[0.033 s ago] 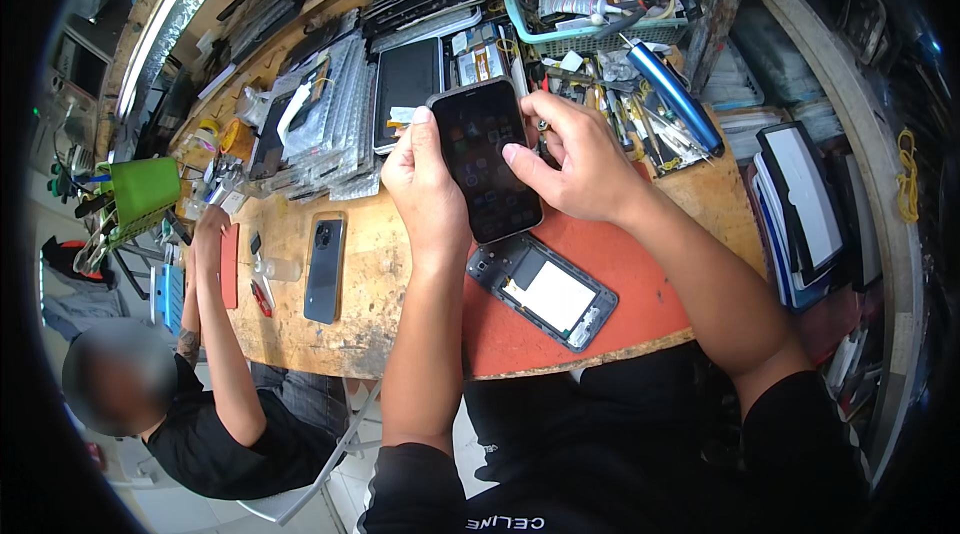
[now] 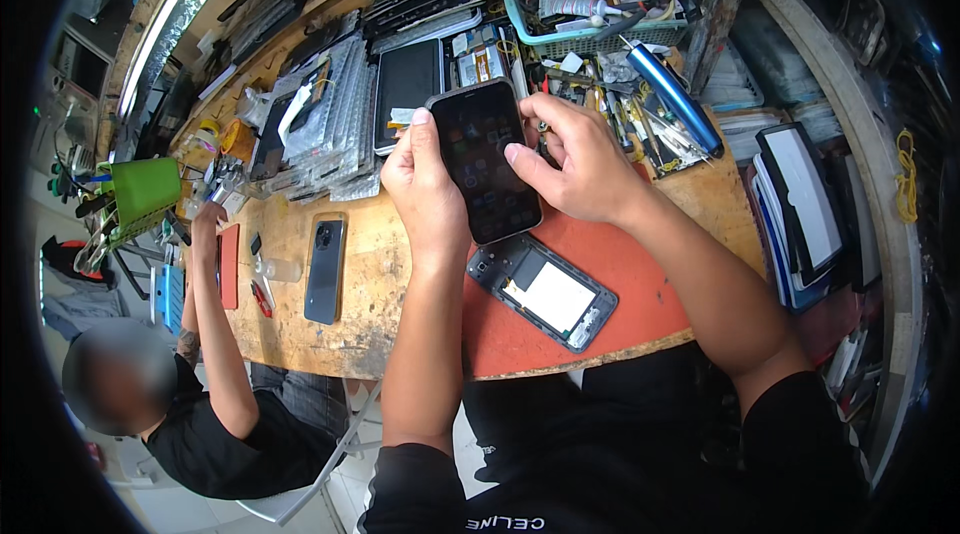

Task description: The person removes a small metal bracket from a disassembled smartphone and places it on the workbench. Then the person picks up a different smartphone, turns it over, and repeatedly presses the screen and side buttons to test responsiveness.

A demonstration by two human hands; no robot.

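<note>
I hold a black smartphone [image 2: 485,159] with a dark screen, tilted above the wooden bench [image 2: 375,279]. My left hand [image 2: 430,189] grips its left edge, thumb tip on the upper corner. My right hand [image 2: 580,169] holds the right edge, with the thumb resting on the glass. Just below the phone, an opened phone housing [image 2: 545,292] with a pale inner plate lies flat on a red mat [image 2: 645,284].
A grey phone [image 2: 325,269] lies back up on the bench to the left. A person at lower left rests an arm [image 2: 210,334] on the bench. A green basket [image 2: 590,9], a blue cylinder [image 2: 675,99], a dark tablet [image 2: 405,84] and several screens crowd the back; stacked tablets [image 2: 800,204] stand at right.
</note>
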